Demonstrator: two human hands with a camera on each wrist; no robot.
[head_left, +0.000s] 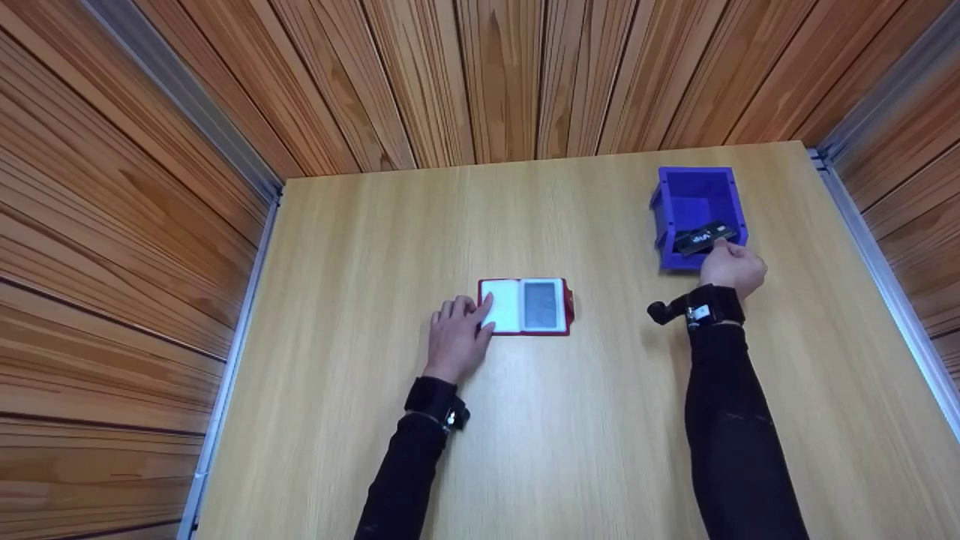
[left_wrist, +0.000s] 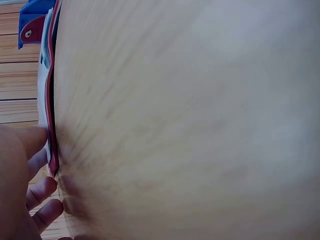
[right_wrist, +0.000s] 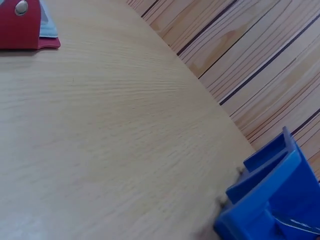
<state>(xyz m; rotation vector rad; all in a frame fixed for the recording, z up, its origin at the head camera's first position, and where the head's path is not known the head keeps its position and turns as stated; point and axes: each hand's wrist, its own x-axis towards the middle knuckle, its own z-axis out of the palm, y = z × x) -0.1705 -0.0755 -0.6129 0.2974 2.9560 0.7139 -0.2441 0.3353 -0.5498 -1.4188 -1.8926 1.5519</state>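
A red card holder (head_left: 568,331) lies spread on the table, with white and clear sleeves inside. My left hand (head_left: 457,339) holds its left end, the index finger over the white sleeve and the thumb at the near edge. In the left wrist view the thumb (left_wrist: 36,139) touches the holder's side. My right hand (head_left: 733,268) pinches a black card (head_left: 701,238) with white lettering over the front of a purple-blue bin (head_left: 666,259). Whether the card touches the bin's floor cannot be told. The right hand is out of sight in the right wrist view.
The wooden table (head_left: 360,247) meets plank walls (head_left: 495,82) at the back and sides. Metal rails (head_left: 247,300) run along its side edges. The bin stands near the back right corner, and the holder's snap strap (right_wrist: 21,25) points toward the right.
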